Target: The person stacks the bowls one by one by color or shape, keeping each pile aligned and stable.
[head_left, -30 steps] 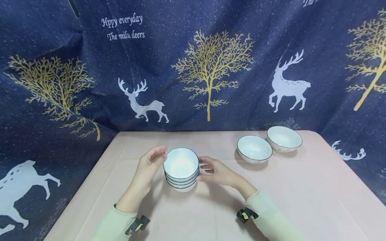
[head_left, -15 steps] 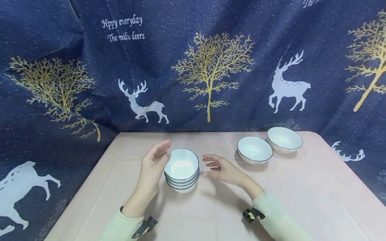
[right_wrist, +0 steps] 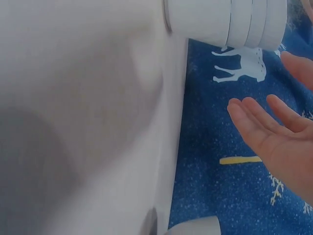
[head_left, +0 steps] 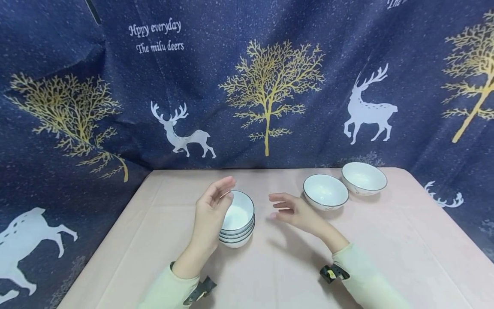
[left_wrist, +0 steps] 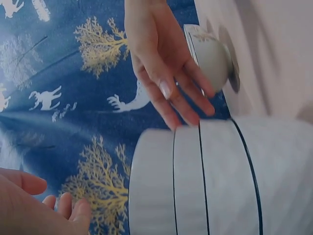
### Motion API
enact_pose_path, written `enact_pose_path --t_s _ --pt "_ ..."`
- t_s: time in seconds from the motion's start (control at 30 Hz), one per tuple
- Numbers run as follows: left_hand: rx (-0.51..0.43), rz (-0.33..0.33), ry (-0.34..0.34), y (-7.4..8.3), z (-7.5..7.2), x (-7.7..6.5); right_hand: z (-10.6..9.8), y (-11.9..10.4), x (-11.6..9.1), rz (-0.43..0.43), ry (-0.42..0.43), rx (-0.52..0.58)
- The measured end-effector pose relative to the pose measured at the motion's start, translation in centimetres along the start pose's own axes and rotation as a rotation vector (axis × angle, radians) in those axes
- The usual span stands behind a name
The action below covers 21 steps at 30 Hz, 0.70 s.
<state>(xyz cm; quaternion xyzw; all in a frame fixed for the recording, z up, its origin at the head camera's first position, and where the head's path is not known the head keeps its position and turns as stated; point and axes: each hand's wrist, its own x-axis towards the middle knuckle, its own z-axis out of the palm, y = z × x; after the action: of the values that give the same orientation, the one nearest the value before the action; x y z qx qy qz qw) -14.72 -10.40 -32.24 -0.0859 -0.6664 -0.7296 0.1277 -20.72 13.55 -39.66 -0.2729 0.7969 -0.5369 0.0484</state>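
Note:
A stack of several nested white bowls with dark rims (head_left: pixel 238 214) stands upright on the pink tablecloth (head_left: pixel 270 274). My left hand (head_left: pixel 208 214) is raised at the stack's left side, hiding part of it in the head view. The left wrist view shows a gap between its loosely bent fingers and the bowls (left_wrist: pixel 220 181). My right hand (head_left: pixel 301 212) hovers to the right of the stack, fingers spread and pointing toward it. Space shows between that hand (right_wrist: pixel 279 132) and the stacked bowls (right_wrist: pixel 225 19) in the right wrist view. Neither hand holds anything.
Two larger white bowls with dark rims stand at the back right, the nearer one (head_left: pixel 326 193) beside the farther one (head_left: pixel 364 178). Behind the table hangs a dark blue cloth (head_left: pixel 239 128) printed with deer and trees.
My right hand has drawn away from the stack to the right. My left hand has shifted rightward, covering more of the stack in the head view. The bowls have stayed put.

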Motion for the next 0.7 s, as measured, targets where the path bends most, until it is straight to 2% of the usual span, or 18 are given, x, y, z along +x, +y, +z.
enact_pose_path --t_s 0.43,0.7 --pt "-0.066 0.006 -0.117 -0.3 3.6 -0.6 -1.9 -0.2 -0.9 0.030 0.040 0.019" --pt "-0.038 0.013 -0.176 -1.6 5.7 -0.6 -3.4 0.5 -1.8 0.011 0.078 -0.016"
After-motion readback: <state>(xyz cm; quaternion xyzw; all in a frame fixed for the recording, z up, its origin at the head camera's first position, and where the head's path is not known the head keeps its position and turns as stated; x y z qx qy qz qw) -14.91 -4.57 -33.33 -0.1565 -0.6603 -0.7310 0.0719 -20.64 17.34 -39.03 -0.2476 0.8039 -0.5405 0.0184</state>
